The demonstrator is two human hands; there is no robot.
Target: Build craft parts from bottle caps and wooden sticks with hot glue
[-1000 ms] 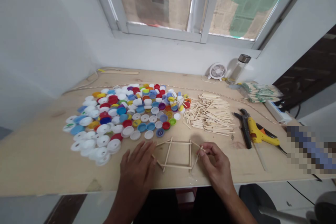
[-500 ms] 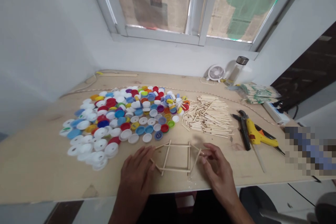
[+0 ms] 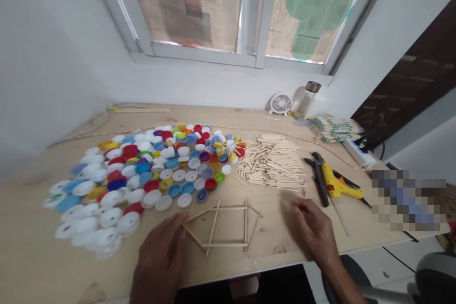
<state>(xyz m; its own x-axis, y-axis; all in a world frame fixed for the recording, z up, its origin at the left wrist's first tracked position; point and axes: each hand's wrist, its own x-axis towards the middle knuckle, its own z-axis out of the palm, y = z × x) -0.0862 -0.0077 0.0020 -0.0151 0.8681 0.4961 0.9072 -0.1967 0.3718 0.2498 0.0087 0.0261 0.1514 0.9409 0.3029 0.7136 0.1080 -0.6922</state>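
Observation:
A flat frame of thin wooden sticks (image 3: pixel 225 245) lies on the table; its middle is four-sided, with a pointed end on the left and another on the right. My left hand (image 3: pixel 160 254) rests beside the left point, fingers stretched out, the fingertips at the joint of the sticks. Off to the right of the frame, my right hand (image 3: pixel 315 225) is clear of it, fingers loosely curled and nothing visible in them. Beyond lies a pile of short wooden sticks (image 3: pixel 276 161). A yellow and black glue gun (image 3: pixel 337 183) is on the right.
Many coloured bottle caps (image 3: pixel 142 168) cover the table's left side. At the back stand a small white fan (image 3: pixel 280 103) and a glass bottle (image 3: pixel 305 100). A bag of sticks (image 3: pixel 337 129) and a white power strip (image 3: pixel 358 153) lie at the right. A cord crosses behind the piles.
My right hand has drawn away from the frame's right point, towards the right. My left hand stays by the left point, now showing more of it. The view has shifted slightly right.

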